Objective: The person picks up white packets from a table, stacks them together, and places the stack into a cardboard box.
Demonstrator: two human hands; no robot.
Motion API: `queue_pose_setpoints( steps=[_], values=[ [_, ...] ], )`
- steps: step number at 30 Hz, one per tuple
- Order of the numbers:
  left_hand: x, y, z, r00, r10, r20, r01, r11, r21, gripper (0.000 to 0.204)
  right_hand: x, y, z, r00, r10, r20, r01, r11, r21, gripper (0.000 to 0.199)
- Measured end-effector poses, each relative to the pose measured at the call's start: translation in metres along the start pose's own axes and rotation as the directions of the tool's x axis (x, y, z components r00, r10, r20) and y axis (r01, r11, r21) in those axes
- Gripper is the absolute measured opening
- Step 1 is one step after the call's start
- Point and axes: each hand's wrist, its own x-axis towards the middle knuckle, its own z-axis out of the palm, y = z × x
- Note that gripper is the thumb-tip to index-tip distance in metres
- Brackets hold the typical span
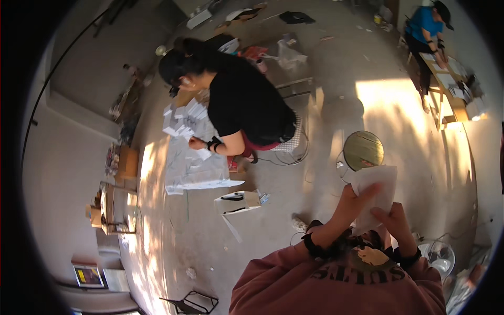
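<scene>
We're looking straight down, and both of our hands are up in front of our chest on a white sheet (375, 197) of paper or thin card. The left hand (350, 206) is closed on the sheet's left edge, thumb lying across the front. The right hand (395, 223) pinches the lower right part, fingers curled behind it. So the sheet hangs in the air between the two hands, above the bare floor (294, 173), with a round gold disc (363, 150) lying on the ground just beyond its top edge.

How will it handle? We judge it very light and thin. It holds a fairly flat face, so there is some stiffness, but it looks ready to crease or tear under a hard pull. The surface seems smooth, so a loose pinch could let it slide. We'd say the edges and corners are the places to grip, as both hands do now, with pads flat and pressure gentle.

Across the floor a kneeling person (241, 100) in a black top works over a spread of white pieces (184, 121). Far off at upper right, another person (426, 29) in blue bends over a table (446, 84).
</scene>
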Motion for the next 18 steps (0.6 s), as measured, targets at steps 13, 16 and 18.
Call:
queue_pose_setpoints(
  steps=[13, 16, 18],
  values=[
    [0.141, -0.066, 0.142, 0.732, -0.511, 0.45, 0.299, 0.835, 0.461, 0.027, -0.055, 0.046, -0.159, 0.92, 0.101, -0.379, -0.006, 0.97, 0.243, 0.025],
    [0.167, -0.06, 0.175, 0.694, -0.521, 0.498, 0.392, 0.852, 0.346, 0.026, -0.049, 0.046, -0.188, 0.855, 0.156, -0.495, -0.013, 0.96, 0.281, 0.023],
    [0.205, -0.074, 0.186, 0.638, -0.601, 0.481, 0.479, 0.799, 0.362, 0.025, -0.032, 0.047, -0.225, 0.833, 0.182, -0.522, -0.05, 0.965, 0.257, 0.023]
  ],
)
